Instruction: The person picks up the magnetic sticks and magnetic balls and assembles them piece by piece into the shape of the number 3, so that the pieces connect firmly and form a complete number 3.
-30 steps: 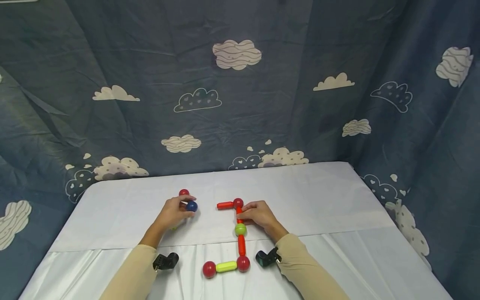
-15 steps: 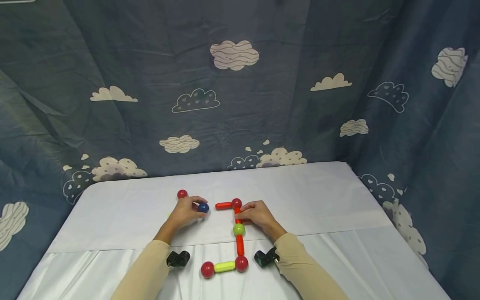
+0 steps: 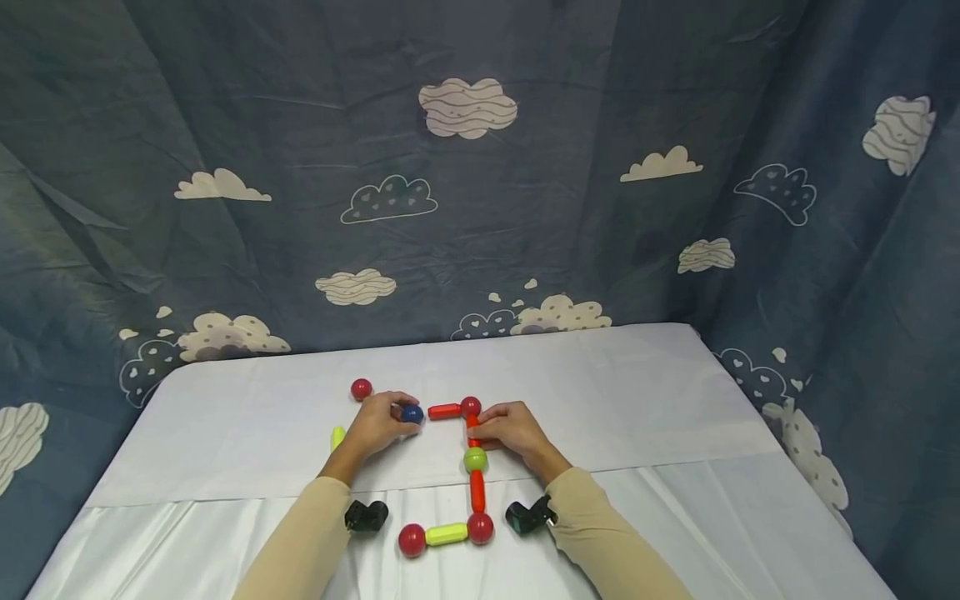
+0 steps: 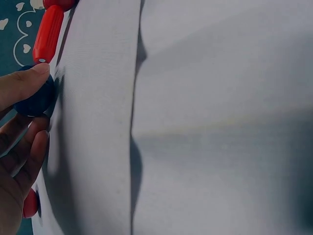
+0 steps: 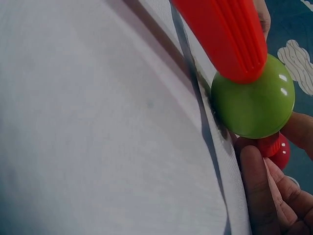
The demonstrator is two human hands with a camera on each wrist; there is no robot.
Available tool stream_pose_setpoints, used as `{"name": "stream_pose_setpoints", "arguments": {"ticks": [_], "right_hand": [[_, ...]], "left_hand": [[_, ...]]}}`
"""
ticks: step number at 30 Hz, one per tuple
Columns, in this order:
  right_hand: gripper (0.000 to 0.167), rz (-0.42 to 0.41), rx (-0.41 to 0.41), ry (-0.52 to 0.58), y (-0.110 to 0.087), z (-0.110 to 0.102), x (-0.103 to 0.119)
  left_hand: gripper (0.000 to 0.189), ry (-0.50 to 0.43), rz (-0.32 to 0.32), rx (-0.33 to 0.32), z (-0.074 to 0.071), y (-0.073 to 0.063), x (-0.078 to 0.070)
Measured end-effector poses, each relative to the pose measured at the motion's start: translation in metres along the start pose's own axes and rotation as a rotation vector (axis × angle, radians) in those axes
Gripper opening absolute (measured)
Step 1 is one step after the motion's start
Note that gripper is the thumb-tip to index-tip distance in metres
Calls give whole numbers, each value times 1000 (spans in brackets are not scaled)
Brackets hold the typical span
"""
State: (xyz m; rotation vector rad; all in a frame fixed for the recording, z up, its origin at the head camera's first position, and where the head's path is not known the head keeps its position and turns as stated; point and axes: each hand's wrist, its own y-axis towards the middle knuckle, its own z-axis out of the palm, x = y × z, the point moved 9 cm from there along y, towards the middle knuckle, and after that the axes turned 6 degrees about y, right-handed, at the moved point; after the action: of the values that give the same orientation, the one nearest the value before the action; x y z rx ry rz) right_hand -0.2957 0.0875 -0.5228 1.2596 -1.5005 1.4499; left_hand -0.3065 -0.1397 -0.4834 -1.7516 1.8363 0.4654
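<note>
Between thumb and fingers my left hand (image 3: 377,425) holds a blue ball (image 3: 412,414). The ball is close to the free end of a red stick (image 3: 444,411); in the left wrist view the tip of that red stick (image 4: 48,36) comes down beside my thumb, and I cannot tell whether they touch. A red ball (image 3: 470,406) joins this stick to a second red stick (image 3: 472,423), which my right hand (image 3: 517,435) pinches, partly hiding it. Below it follow a green ball (image 3: 475,459), another red stick (image 3: 477,492), a red ball (image 3: 480,528), a yellow-green stick (image 3: 446,534) and a red end ball (image 3: 412,541).
A loose red ball (image 3: 362,389) lies behind my left hand. Partly covered by my left wrist is a yellow-green stick (image 3: 337,437). White cloth (image 3: 637,400) covers the table, and a dark cloud-patterned curtain (image 3: 525,208) hangs behind it.
My left hand has carried the blue ball rightward, up close to the red stick's free end. The yellow-green stick by the left wrist shows more now. My right hand keeps its grip.
</note>
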Motion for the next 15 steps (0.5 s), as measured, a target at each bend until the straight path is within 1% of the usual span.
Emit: {"name": "stream_pose_setpoints", "arguments": {"ticks": [4, 13, 15], "right_hand": [[19, 1, -1, 6, 0, 0, 0], [22, 8, -5, -7, 0, -1, 1], [22, 3, 0, 3, 0, -1, 1]], "left_hand": [[42, -2, -7, 0, 1, 1, -1], [41, 13, 16, 0, 4, 7, -7], [41, 6, 5, 1, 5, 7, -7]]}}
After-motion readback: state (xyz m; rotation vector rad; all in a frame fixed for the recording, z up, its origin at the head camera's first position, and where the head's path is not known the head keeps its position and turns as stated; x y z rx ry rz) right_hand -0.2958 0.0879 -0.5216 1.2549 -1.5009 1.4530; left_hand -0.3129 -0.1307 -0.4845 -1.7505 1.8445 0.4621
